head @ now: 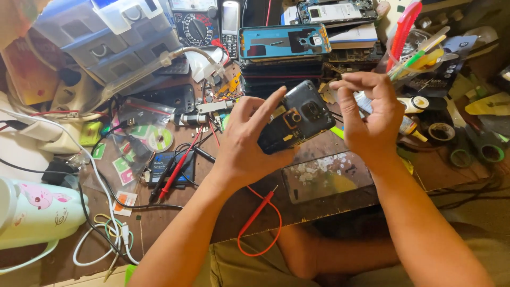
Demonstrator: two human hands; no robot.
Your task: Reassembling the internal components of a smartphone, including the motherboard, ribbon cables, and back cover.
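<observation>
An opened dark phone, its back cover off and camera ring showing, is held tilted above the cluttered wooden surface. The left hand has its grip closed around the phone's lower end; the right hand hovers just beside the upper end, fingers pinched together, grasping nothing visible. Below lies a cracked glass panel. Behind stands a stack of phones; red probe leads trail across the front, and tape rolls sit at the right.
</observation>
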